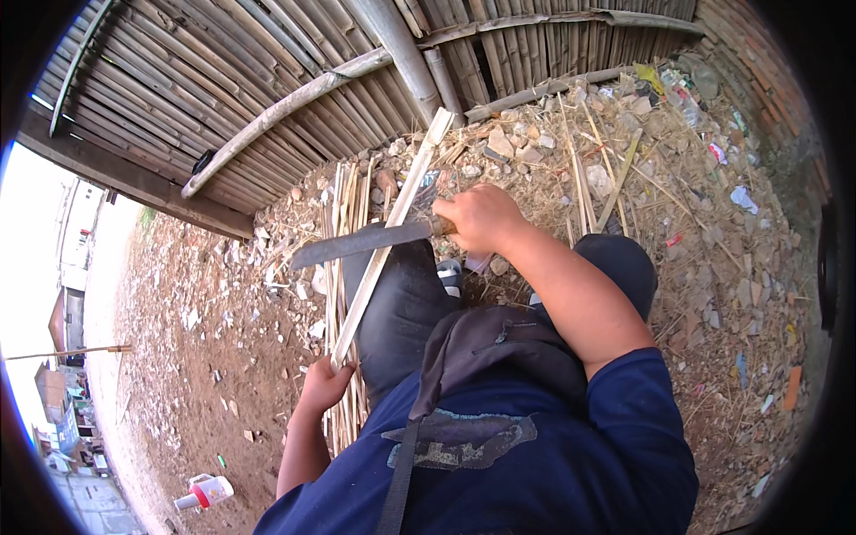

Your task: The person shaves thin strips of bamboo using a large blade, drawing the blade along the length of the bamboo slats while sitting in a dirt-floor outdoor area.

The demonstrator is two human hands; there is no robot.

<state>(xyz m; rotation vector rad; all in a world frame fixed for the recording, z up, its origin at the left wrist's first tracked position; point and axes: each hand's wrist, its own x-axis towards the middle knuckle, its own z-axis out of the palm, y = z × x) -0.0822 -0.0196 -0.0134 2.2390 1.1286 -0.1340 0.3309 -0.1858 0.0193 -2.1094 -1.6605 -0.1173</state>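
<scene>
Bamboo strip (385, 239) slants across the person's left knee, its lower end pinched in the left hand (323, 383). Right hand (480, 217) is wrapped tight around the handle of a long dark knife (361, 242), whose blade lies across the strip above a bundle of split bamboo (343, 267) on the ground

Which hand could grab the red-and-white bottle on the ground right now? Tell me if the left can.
Probably not as things stand: the left hand grips the lower end of the bamboo strip, and the red-and-white bottle lies apart on the dirt, with nothing between.
</scene>
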